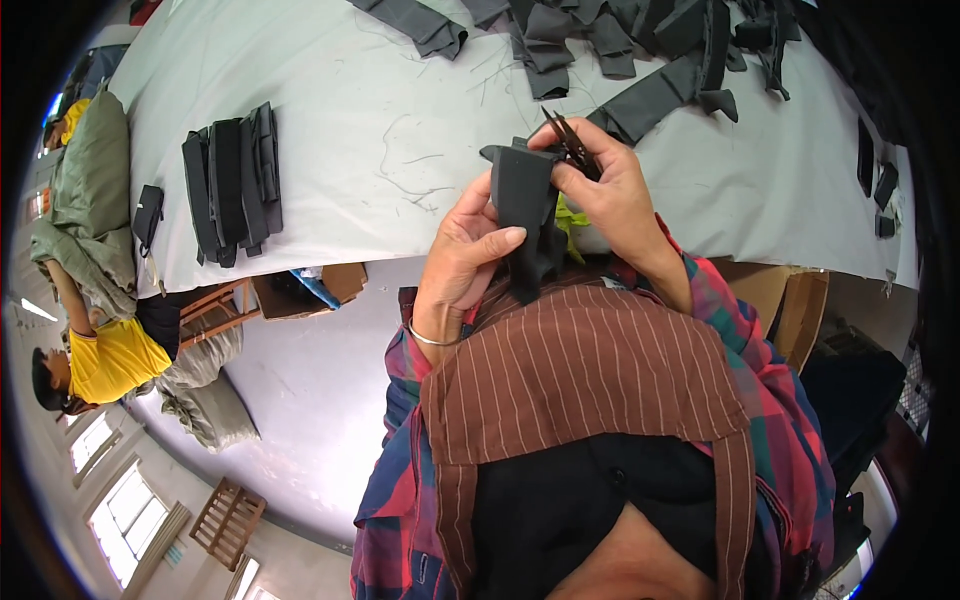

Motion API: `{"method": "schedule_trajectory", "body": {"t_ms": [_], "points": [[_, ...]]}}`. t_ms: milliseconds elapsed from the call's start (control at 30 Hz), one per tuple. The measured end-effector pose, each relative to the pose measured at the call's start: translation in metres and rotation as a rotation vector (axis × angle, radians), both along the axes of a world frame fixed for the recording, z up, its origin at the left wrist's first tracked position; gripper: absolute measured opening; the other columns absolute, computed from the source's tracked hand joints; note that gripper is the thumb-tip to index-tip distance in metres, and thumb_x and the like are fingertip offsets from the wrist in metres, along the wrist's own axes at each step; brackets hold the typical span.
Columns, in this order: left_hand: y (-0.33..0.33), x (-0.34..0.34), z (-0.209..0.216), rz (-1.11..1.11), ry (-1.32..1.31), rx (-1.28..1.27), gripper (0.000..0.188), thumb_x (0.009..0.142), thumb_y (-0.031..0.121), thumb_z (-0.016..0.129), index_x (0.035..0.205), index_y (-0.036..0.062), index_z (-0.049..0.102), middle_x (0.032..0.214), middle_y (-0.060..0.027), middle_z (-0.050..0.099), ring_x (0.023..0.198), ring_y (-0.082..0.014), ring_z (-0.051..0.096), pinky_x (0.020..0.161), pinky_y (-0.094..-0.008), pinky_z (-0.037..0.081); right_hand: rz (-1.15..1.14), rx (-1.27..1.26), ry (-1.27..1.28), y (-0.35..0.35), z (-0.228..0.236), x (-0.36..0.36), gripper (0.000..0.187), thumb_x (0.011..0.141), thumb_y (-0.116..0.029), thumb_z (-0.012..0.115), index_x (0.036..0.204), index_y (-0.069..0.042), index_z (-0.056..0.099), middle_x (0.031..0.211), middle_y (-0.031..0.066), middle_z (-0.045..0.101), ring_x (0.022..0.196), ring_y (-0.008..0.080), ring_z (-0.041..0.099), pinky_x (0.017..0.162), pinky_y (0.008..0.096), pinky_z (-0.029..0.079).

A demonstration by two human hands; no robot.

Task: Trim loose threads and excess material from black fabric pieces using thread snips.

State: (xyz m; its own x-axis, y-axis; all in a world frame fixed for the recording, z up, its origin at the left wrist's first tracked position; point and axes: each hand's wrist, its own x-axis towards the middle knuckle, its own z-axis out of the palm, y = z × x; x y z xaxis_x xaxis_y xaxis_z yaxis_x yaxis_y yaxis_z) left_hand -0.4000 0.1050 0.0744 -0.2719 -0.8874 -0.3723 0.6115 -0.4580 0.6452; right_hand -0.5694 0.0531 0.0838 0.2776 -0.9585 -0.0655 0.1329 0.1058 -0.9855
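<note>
A folded strip of dark grey cloth (522, 190) hangs between my hands, just over the table's near edge. My left hand (468, 245) is closed on the strip, its thumb lying across the front. At the strip's top right edge, my right hand (608, 180) pinches the cloth between thumb and forefinger. Small dark thread snips (572, 142) are also held in that right hand, with their points sticking up past the fingers. Part of the strip's lower end hangs against the brown striped apron (590, 370).
Many dark cloth strips (620, 40) lie heaped at the table's far side. A neat row of folded strips (232, 185) lies on the left, beside a small black pouch (147, 215). Loose threads are scattered over the pale tablecloth (340, 130). A person in yellow (120, 360) is at far left.
</note>
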Motion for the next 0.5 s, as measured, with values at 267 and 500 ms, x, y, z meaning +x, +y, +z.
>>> {"method": "schedule_trajectory", "body": {"t_ms": [267,500], "points": [[0.001,0.006,-0.038,0.055,0.146,-0.158,0.021,0.072,-0.014,0.060,0.063,0.0044,0.056,0.095,-0.0110,0.061,0.086,-0.0160,0.059,0.072,-0.0235,0.048,0.022,0.003,0.058,-0.004,-0.015,-0.001,0.019,0.082,0.005,0.049,0.095,0.001,0.062,0.089,0.0010,0.062,0.084,0.0068,0.055,0.078,0.0214,0.044],[-0.002,-0.005,-0.031,0.113,-0.092,-0.132,0.023,0.072,-0.016,0.058,0.059,0.0027,0.055,0.083,-0.0088,0.062,0.070,-0.0139,0.058,0.062,-0.0223,0.046,-0.011,-0.186,0.222,-0.012,-0.027,-0.011,0.017,0.086,-0.002,0.056,0.100,-0.001,0.064,0.082,-0.0019,0.057,0.075,0.0048,0.050,0.070,0.0193,0.041]]}}
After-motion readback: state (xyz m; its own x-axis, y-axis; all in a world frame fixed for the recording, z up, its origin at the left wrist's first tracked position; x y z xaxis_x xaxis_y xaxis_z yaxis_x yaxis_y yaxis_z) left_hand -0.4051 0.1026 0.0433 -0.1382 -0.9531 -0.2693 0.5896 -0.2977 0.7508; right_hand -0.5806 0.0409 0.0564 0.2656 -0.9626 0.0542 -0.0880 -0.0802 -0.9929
